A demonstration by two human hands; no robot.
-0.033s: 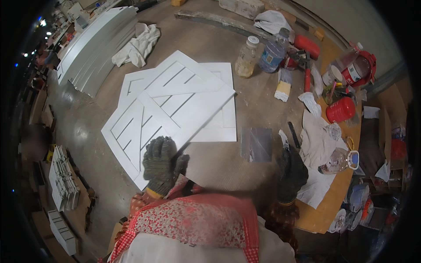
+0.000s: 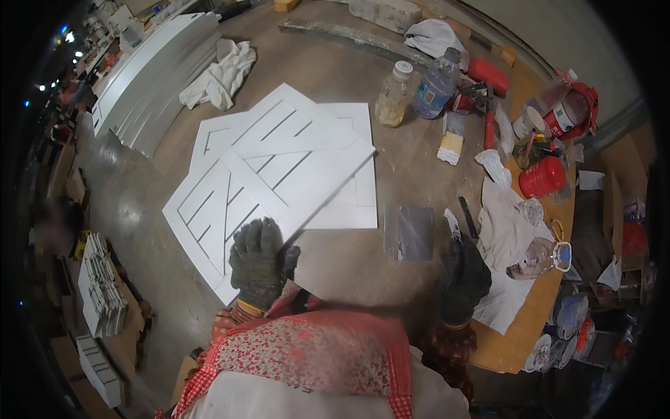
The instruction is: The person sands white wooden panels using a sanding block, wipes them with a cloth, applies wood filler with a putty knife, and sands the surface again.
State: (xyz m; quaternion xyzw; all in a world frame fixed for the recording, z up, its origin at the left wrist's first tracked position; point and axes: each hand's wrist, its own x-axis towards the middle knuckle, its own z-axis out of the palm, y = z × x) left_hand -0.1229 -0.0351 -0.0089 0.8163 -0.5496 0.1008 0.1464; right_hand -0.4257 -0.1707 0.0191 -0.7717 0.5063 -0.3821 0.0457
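Observation:
My left hand (image 2: 257, 260), in a dark green knitted glove, lies with fingers stretched out on the near edge of a white panel (image 2: 317, 178). That panel has grooved slots and rests turned across other white panels (image 2: 357, 209) on the table. My right hand (image 2: 463, 279), also in a dark glove, is at the right by a pale cloth (image 2: 501, 227). Its fingers are closed around a thin, whitish blade-like tool (image 2: 452, 223), whose handle is hidden. A dark slim stick (image 2: 467, 216) lies just beyond. Left of this hand is a flat grey square sheet (image 2: 409, 232).
Two bottles, a clear jar (image 2: 394, 94) and a blue-labelled bottle (image 2: 434, 91), stand at the back right, near a brush (image 2: 451, 144), a red-handled hammer (image 2: 489, 126) and a red container (image 2: 542, 177). A white rag (image 2: 220, 73) and stacked white panels (image 2: 157, 77) are at the far left.
My left thumb has drawn slightly closer to the palm. The view has shifted a little; the panels and my right hand stay in place.

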